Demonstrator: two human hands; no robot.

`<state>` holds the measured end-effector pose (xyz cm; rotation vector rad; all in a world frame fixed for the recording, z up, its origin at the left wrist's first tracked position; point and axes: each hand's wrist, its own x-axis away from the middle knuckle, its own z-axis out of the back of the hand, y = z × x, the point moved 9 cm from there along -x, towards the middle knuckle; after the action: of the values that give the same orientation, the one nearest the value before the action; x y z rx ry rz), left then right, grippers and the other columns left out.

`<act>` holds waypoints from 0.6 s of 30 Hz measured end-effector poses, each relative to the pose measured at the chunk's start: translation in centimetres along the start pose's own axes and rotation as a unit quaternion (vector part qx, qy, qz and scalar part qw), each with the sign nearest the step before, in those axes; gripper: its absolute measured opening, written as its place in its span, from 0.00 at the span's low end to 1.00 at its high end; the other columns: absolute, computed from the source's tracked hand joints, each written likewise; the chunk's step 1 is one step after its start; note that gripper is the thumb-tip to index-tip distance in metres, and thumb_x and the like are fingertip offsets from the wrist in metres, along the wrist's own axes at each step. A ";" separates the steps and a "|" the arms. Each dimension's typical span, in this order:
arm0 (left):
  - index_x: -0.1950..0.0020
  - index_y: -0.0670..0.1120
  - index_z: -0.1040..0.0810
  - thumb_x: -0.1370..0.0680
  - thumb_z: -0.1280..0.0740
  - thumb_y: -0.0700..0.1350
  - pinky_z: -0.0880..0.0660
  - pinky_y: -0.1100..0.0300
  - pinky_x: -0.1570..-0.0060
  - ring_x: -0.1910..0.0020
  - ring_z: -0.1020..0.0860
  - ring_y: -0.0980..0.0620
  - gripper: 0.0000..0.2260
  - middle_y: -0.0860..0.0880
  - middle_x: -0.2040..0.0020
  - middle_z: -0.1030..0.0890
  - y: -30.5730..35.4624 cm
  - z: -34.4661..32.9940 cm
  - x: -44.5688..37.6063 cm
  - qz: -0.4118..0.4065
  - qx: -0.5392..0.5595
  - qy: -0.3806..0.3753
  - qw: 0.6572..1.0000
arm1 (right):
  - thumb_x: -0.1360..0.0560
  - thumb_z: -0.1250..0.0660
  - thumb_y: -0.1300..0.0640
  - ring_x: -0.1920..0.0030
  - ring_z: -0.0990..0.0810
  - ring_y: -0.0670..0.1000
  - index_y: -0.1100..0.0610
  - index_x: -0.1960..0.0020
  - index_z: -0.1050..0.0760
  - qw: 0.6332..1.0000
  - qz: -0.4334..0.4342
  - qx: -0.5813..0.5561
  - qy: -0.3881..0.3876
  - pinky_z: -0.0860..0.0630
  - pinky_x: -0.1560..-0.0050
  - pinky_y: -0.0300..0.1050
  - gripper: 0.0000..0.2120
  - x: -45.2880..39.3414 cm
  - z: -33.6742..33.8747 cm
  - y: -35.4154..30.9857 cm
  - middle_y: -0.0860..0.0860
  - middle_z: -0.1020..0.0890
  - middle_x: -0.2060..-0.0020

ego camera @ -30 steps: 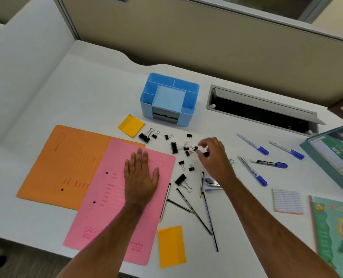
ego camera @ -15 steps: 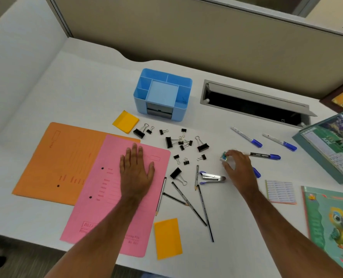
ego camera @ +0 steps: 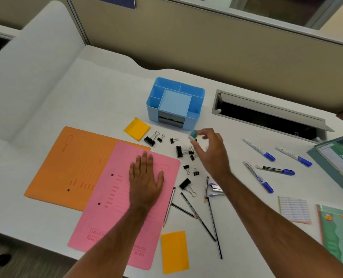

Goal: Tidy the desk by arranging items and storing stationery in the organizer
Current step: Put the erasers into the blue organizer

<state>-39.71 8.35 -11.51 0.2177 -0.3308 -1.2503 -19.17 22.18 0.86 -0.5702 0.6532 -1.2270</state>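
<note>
Blue plastic marks the goal: the organizer stands near the middle of the white desk in the single head view, and its open compartments look almost bare, save for a small dark mark in the right-hand one that I cannot identify. By my reading the tidying has barely begun. The right hand hovers above the desk just at 5 o'clock of the organizer, fingertips pinching a small blue-and-white eraser, apparently on its way to a compartment. The left hand lies flat, fingers straight, pressing on the pink folder, which overlaps the orange folder at its 9 o'clock. Nearly everything else seems left to do: black binder clips are scattered between the folders and the right hand, 4 or 5 pencils fan out at 6 o'clock of them beside a stapler partly hidden by the right forearm, and 4 blue-capped markers lie well apart at 3 o'clock. 2 yellow sticky pads, one by the organizer and one at the near edge, also wait.
</note>
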 end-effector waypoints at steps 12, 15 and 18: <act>0.16 0.47 0.60 0.15 0.50 0.61 0.58 0.46 0.18 0.17 0.62 0.49 0.34 0.48 0.15 0.60 -0.1 -0.1 0.0 0.008 0.000 -0.011 1.000 | 0.22 0.30 0.47 0.48 0.23 0.48 0.53 0.42 0.27 0.989 0.141 0.046 -0.019 0.28 0.49 0.42 0.14 -10.6 -7.8 -11.9 0.48 0.18 0.47; 0.16 0.47 0.61 0.15 0.52 0.62 0.58 0.46 0.18 0.17 0.62 0.49 0.34 0.47 0.15 0.61 -0.2 -0.2 0.0 0.009 0.000 -0.018 1.000 | 0.22 0.30 0.46 0.47 0.23 0.49 0.52 0.42 0.28 0.987 0.139 0.077 -0.021 0.30 0.49 0.42 0.14 -12.5 -9.0 -12.3 0.49 0.18 0.47; 0.16 0.47 0.62 0.15 0.53 0.62 0.58 0.46 0.18 0.17 0.63 0.49 0.34 0.48 0.16 0.63 -0.2 -0.3 0.0 0.010 0.000 -0.024 1.000 | 0.22 0.30 0.46 0.46 0.22 0.50 0.52 0.41 0.29 0.984 0.136 0.112 -0.026 0.27 0.47 0.49 0.15 -13.4 -10.0 -12.0 0.49 0.18 0.47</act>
<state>-39.77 8.34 -11.81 0.1833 -0.3739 -1.2366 -37.06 31.75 4.46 -0.3109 0.5212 -1.0079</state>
